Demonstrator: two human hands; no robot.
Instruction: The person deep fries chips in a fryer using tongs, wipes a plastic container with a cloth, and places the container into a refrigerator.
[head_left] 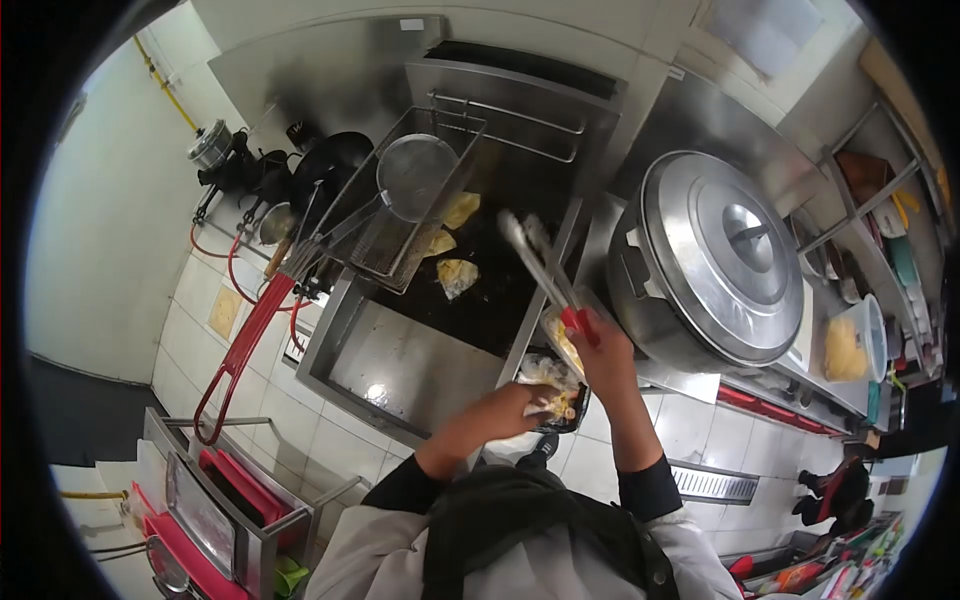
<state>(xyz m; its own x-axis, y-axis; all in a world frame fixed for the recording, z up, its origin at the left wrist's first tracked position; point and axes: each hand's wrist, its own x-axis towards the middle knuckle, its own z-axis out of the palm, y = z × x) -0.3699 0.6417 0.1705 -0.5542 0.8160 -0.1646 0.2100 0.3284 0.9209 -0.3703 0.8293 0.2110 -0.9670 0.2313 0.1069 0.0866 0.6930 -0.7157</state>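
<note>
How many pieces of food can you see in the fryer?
3: the back piece, the middle piece by the edge of the wire basket, and the front piece, nearest the person. More may be hidden under the basket.

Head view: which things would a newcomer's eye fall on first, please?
The eye would probably fall first on the large lidded pot, right of the fryer. Next come the yellow pieces in the fryer's dark well, beside the wire basket, and the red-handled tongs above the fryer's right side.
</note>
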